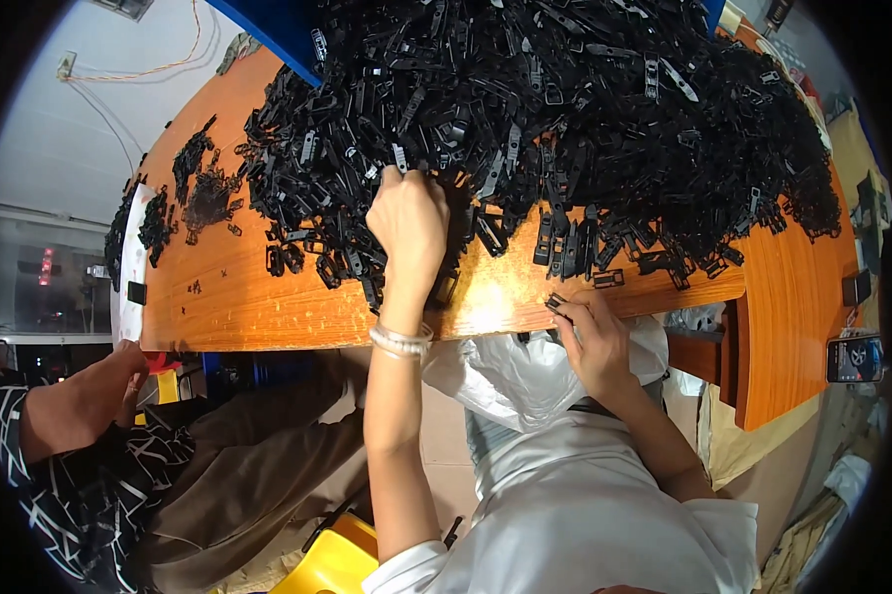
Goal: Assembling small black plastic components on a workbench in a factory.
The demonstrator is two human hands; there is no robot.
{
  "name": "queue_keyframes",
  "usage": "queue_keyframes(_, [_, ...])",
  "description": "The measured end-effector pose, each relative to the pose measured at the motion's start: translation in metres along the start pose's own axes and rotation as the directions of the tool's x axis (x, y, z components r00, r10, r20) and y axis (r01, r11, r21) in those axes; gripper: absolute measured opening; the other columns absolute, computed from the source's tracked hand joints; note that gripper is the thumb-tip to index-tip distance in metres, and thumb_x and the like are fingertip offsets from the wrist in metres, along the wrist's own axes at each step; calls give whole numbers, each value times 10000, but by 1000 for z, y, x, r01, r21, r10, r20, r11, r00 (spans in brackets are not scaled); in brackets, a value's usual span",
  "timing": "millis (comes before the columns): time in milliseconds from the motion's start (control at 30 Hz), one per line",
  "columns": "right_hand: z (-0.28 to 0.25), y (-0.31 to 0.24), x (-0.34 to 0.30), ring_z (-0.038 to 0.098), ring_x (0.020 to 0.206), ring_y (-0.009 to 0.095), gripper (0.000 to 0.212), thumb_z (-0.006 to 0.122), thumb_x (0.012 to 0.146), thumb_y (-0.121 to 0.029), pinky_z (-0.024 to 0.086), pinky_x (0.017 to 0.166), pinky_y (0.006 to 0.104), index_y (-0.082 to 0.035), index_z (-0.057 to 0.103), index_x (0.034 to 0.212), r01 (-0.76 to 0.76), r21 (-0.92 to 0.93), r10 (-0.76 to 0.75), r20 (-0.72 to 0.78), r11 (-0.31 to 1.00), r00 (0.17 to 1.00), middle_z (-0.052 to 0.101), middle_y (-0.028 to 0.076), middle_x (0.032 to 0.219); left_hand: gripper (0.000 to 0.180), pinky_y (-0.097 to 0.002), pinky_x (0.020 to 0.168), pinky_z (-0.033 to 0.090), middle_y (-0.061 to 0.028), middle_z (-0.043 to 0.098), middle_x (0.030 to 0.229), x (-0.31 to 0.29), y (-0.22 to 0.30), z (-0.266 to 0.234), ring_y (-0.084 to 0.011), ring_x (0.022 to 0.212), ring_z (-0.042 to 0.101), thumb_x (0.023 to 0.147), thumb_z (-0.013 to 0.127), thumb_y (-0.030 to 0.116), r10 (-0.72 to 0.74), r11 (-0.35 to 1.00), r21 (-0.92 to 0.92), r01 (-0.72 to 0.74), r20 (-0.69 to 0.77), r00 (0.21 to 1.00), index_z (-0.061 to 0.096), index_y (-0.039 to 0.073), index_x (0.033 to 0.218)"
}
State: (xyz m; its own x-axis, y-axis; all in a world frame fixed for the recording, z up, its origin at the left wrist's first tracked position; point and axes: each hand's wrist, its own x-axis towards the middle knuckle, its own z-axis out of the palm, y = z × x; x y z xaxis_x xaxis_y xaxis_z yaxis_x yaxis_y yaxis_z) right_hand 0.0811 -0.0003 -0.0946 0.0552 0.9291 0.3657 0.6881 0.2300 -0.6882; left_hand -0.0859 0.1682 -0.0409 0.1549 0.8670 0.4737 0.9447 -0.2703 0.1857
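Here, left hand (409,223): grip buried in black clip pile (565,119), closure hidden.
Right hand (593,337): grip pinches one black clip (556,302) at bench (268,307) edge.

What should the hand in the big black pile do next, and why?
Probably pinch one clip and draw it back toward the table edge. The left hand is reaching into the heap of black plastic clips, fingers buried among them, while the right hand holds a small black piece at the edge of the wooden table, seemingly waiting for another.
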Motion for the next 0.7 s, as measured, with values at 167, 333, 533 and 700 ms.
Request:
queue_keyframes(167, [-2, 5, -2, 545, 635, 179, 158, 631, 709, 33, 424, 540, 287, 7, 563, 849, -12, 166, 26, -80, 986, 996, 527, 87, 836, 67, -233, 506, 438, -153, 594, 918, -50, 22, -29, -118, 592, 560, 774, 571, 22, -304, 416, -749, 516, 420, 855, 529, -27, 756])
queue_keyframes(333, [-18, -14, 4, 514, 636, 111, 150, 618, 702, 61, 390, 525, 222, 20, 596, 845, -109, 341, 149, -94, 934, 984, 533, 67, 845, 350, -166, 389, 336, -96, 582, 850, -100, 45, -26, -45, 482, 446, 703, 628, -85, -86, -173, -783, 598, 616, 783, 454, -8, 997])
queue_keyframes(533, [-24, -20, 6, 525, 682, 131, 201, 628, 678, 65, 400, 564, 214, 5, 634, 870, -15, 360, 63, -122, 933, 991, 550, 79, 869, 523, -186, 429, 409, -91, 560, 894, -114, 57, -25, -86, 527, 519, 734, 583, -117, 114, -127, -729, 672, 662, 740, 394, -29, 1213])
queue_keyframes(700, [-26, -21, 7, 538, 724, 150, 209, 633, 665, 69, 418, 611, 229, -6, 650, 860, -4, 359, 39, -91, 933, 995, 560, 85, 875, 355, -251, 593, 519, -104, 577, 868, -119, 57, -26, -155, 672, 610, 761, 564, -100, 242, -220, -701, 679, 635, 734, 492, -56, 1106])
